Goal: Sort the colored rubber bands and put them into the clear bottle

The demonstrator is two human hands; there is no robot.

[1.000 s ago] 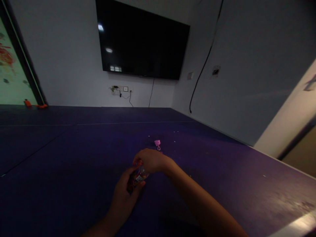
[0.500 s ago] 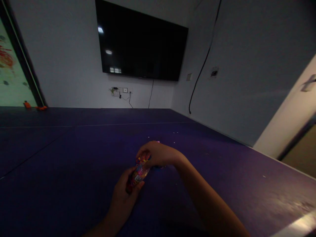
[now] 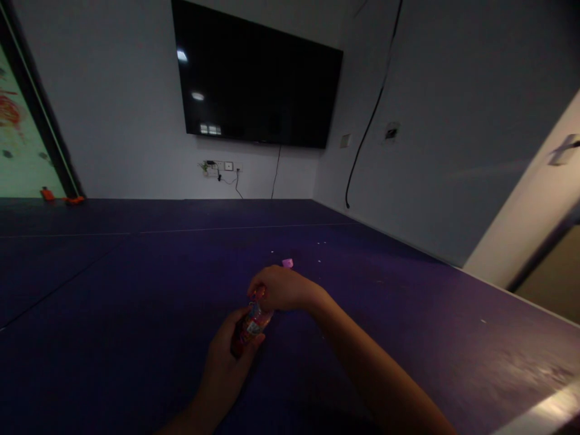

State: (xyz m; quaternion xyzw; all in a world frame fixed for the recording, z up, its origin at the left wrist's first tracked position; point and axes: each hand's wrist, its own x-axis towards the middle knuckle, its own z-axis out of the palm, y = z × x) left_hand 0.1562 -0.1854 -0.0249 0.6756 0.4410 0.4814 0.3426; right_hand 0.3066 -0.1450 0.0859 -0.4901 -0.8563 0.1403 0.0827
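My left hand (image 3: 229, 356) is wrapped round the lower part of a small clear bottle (image 3: 254, 320) with colourful bits inside and a label on it. My right hand (image 3: 281, 289) is curled over the bottle's top end, fingers closed on it. Both hands hover low over the dark purple floor mat (image 3: 136, 302). Just beyond my right hand a small pink object (image 3: 287, 263) lies on the mat; what it is I cannot make out.
A large black screen (image 3: 256, 78) hangs on the far wall above wall sockets (image 3: 222, 165) with a cable. A black cable (image 3: 367, 130) runs down the right wall. Orange items (image 3: 58, 196) lie at the far left by a dark frame.
My right hand rose a little off the bottle's top half a second ago and is back down on it now. The pink object shows beyond it again. My left hand has stayed put.
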